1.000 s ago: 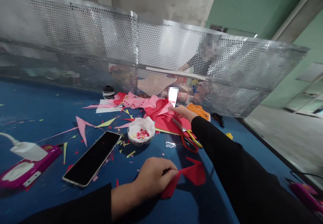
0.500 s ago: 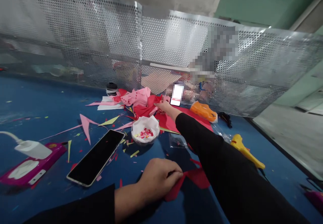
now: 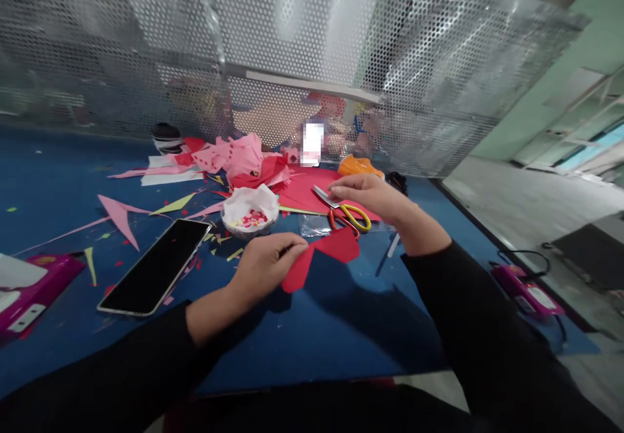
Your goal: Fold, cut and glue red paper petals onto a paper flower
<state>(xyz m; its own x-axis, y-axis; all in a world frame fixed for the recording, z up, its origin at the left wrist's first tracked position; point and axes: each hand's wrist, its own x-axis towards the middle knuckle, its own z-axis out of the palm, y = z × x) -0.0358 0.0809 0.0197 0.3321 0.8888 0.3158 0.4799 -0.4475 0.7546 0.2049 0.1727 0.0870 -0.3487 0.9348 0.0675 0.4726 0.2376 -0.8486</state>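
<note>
My left hand (image 3: 268,261) is closed in a pinch on a cut piece of red paper (image 3: 338,244) above the blue table, low in the middle of the view. To the right, my right hand (image 3: 373,199) hovers with its fingers stretched out and nothing visible in them. Just beside and below its fingertips lie scissors (image 3: 355,218) with red and yellow handles, blades towards the back. A lined bowl (image 3: 251,230) holding small red, pink and yellow paper scraps stands behind my left hand. A large red sheet (image 3: 307,189) lies beyond the scissors.
On the left rest a dark-screened phone (image 3: 158,267) and a purple power strip (image 3: 46,287). Pink crumpled paper (image 3: 234,157) lies at the back, before a perforated metal panel (image 3: 302,36). An orange bag (image 3: 361,165) and a lit phone (image 3: 312,142) are there too.
My right hand has drawn back from the paper pile to above the scissors, which now show. My left hand keeps the red paper. The view has shifted to the right.
</note>
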